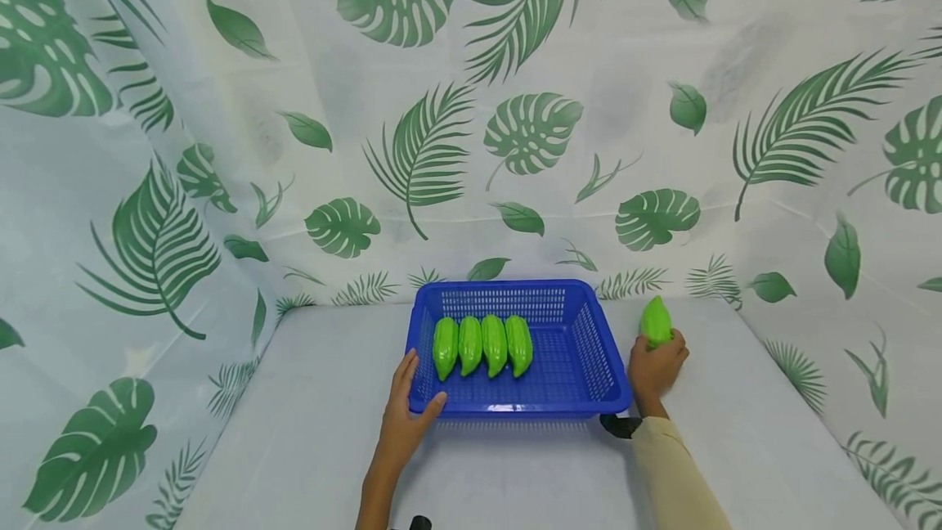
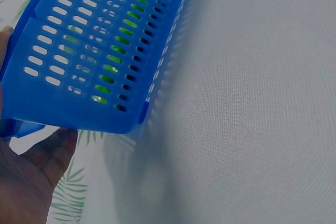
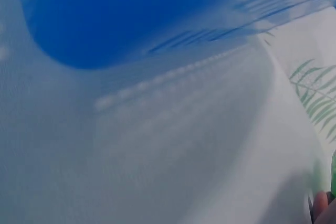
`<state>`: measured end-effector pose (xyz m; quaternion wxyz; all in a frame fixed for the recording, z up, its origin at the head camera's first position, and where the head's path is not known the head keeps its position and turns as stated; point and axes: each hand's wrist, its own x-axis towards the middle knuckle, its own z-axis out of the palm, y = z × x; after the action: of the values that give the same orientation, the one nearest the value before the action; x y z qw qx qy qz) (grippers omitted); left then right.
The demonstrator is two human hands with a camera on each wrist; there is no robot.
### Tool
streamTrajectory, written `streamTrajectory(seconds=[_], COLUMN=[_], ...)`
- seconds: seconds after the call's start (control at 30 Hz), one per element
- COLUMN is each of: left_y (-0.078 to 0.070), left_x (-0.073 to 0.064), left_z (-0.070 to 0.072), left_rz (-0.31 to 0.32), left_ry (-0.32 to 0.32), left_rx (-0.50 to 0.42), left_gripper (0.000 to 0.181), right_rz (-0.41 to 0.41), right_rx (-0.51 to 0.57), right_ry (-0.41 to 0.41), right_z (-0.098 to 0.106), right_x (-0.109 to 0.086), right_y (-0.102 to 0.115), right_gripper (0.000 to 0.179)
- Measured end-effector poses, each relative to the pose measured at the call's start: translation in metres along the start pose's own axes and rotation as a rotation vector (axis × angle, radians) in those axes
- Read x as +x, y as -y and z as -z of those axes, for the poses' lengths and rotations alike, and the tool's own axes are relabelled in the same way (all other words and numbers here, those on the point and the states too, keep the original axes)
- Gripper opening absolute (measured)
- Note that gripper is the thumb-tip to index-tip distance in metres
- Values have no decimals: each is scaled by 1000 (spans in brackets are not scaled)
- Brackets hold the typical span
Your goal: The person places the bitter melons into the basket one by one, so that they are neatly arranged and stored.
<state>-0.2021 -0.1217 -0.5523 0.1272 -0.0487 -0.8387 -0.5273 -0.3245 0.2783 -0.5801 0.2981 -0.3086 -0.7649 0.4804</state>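
Observation:
A blue plastic basket [image 1: 508,409] with slotted walls stands on the table. Several bright green ridged fruits [image 1: 471,346], shaped like starfruit, lie side by side in its left half. My left hand [image 1: 403,424] rests at the basket's near left corner, thumb by the front rim and fairly straight fingers along the left side. The left wrist view has this hand [image 2: 31,174] against the blue wall. Right of the basket, my right hand [image 1: 657,366] grips the lower end of another green ridged fruit [image 1: 656,321], its pointed end upward. In the right wrist view only fingertips [image 3: 320,205] show at the edge.
The table [image 1: 294,432] has a pale cover. A white sheet [image 1: 471,178] printed with green leaves rises behind it and at both sides. The basket's right half shows its bare slotted floor. A dark strap [image 1: 621,425] is on the right wrist.

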Motion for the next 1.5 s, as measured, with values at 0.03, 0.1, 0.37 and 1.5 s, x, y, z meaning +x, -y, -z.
streamTrajectory(seconds=[0.03,0.1,0.37,1.5], left_y=[0,1,3,2], left_x=[0,-1,0,1], left_z=[0,-1,-1,1], left_rz=[0,0,4,1], left_ry=[0,1,7,4], left_rx=[-3,1,12,1], left_gripper=[80,80,80,80], right_rz=[-5,-7,18,-521], right_rx=[32,95,340,1266], right_ry=[-12,-26,-4,411], right_z=[1,3,19,62], right_x=[1,4,16,30], right_y=[-2,-5,-8,19], right_gripper=[56,55,52,53])
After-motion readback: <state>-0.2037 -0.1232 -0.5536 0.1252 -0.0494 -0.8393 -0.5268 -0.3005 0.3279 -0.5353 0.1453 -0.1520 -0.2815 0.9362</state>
